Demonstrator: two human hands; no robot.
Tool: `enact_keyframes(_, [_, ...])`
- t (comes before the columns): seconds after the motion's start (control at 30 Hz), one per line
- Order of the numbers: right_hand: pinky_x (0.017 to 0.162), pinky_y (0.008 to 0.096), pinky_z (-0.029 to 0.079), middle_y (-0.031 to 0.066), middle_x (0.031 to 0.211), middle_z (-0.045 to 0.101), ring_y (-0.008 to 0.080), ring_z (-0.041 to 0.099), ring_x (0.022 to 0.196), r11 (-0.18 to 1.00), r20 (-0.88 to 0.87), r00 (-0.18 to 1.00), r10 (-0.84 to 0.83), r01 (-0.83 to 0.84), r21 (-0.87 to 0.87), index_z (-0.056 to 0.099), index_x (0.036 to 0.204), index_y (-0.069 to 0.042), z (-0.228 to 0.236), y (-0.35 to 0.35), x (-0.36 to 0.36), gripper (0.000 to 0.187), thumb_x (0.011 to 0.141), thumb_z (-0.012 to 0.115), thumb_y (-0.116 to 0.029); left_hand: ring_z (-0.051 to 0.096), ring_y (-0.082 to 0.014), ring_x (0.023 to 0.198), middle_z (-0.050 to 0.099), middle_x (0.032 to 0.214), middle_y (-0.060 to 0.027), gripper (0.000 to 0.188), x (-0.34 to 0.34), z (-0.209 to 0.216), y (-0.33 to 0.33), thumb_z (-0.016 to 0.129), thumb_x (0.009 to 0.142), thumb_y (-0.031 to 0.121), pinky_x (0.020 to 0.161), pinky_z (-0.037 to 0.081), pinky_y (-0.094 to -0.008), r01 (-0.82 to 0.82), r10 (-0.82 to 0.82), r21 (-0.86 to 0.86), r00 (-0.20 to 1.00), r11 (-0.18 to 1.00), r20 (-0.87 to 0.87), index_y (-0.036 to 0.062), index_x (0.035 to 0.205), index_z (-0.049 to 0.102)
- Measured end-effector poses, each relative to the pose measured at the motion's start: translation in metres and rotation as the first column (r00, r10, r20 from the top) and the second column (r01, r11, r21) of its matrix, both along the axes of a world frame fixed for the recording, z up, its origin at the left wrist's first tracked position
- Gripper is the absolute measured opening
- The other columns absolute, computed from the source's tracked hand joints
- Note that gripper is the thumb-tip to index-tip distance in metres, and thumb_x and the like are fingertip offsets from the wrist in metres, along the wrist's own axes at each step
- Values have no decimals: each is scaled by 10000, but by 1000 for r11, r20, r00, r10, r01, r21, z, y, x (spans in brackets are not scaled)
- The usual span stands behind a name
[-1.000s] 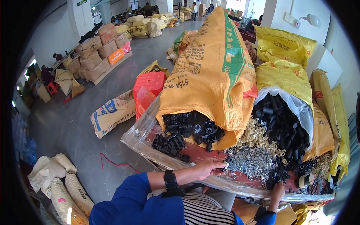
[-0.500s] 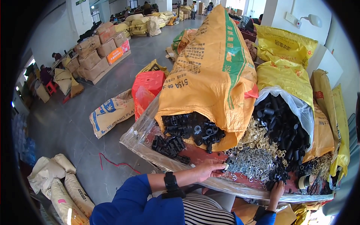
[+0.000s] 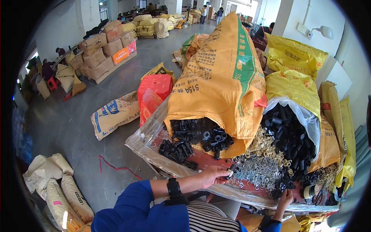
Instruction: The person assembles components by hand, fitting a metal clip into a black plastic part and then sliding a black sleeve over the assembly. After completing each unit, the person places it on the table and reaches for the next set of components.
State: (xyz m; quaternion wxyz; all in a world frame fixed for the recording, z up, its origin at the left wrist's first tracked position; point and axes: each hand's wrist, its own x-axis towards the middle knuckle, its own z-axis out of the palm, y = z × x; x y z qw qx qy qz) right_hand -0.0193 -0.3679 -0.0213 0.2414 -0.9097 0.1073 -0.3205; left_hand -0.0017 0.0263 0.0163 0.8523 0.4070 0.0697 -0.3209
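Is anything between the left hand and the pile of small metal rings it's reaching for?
Nothing visible. The left hand already rests at the edge of the metal rings, fingertips touching them. The black plastic parts lie off to its left, not in the way.

Grey concrete floor (image 3: pixel 73 127), white walls (image 3: pixel 62 23), stacked cardboard boxes (image 3: pixel 104 50), wall lamp (image 3: pixel 324 33)

Bright even daylight, sharp centre, strong fisheye bending and black vignette.
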Motion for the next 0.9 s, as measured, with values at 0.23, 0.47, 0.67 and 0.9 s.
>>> enact_keyframes(0.23, [421,191,265,-36,532,400,41,338,479,666,-124,869,480,-268,696,486,635,-45,58,106,25,183,794,483,-135,568,-132,731,581,852,-57,192,12,3,-12,547,772,147,610,472,-218,-48,48,-24,998,999,-36,34,926,542])
enact_keyframes(0.47, [436,181,277,-19,546,396,56,339,478,204,83,553,829,-438,875,450,700,-49,62,200,52,177,841,425,-154,580,-145,687,581,829,-72,188,21,21,-5,532,781,129,596,480,-221,-102,99,42,993,994,62,25,937,529])
enact_keyframes(0.67, [429,181,278,-18,549,396,52,331,474,21,144,373,917,-405,914,455,736,-37,67,212,43,209,841,443,-217,580,-141,681,579,813,-61,204,14,24,-4,533,783,143,585,481,-213,-115,112,28,991,993,78,23,949,524])
enact_keyframes(0.9, [443,177,281,-23,557,405,48,338,479,35,128,298,946,-485,874,454,736,-41,81,215,37,202,840,447,-214,580,-141,682,578,805,-59,210,9,24,0,528,787,144,582,483,-219,-84,80,35,991,996,111,32,964,519])
